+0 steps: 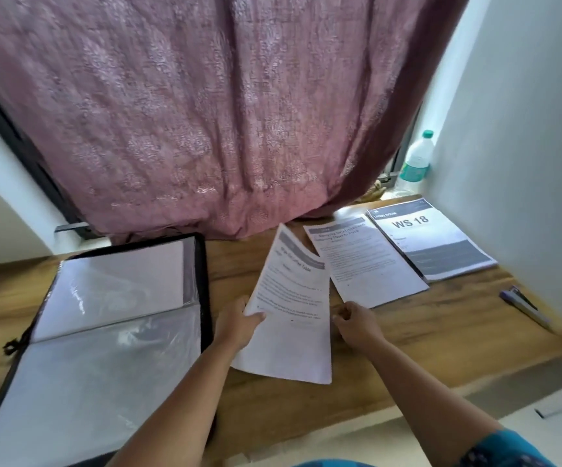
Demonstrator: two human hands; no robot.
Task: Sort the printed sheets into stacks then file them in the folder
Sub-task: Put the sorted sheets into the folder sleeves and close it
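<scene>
My left hand [239,323] grips the left edge of a printed sheet [293,318], held tilted just above the middle of the wooden table [441,332]. My right hand [357,323] has its fingers curled at the near corner of a second stack of printed sheets [364,261], which lies flat to the right. Whether it pinches that corner is unclear. A third stack headed "WS 18" [431,241] lies at the far right. The black folder [104,328] lies open on the left, showing clear plastic sleeves, with a white sheet in the upper one.
A pink curtain [205,112] hangs down to the table's far edge. A plastic bottle [416,161] stands in the far right corner by the white wall. A stapler [522,305] lies near the right edge of the table.
</scene>
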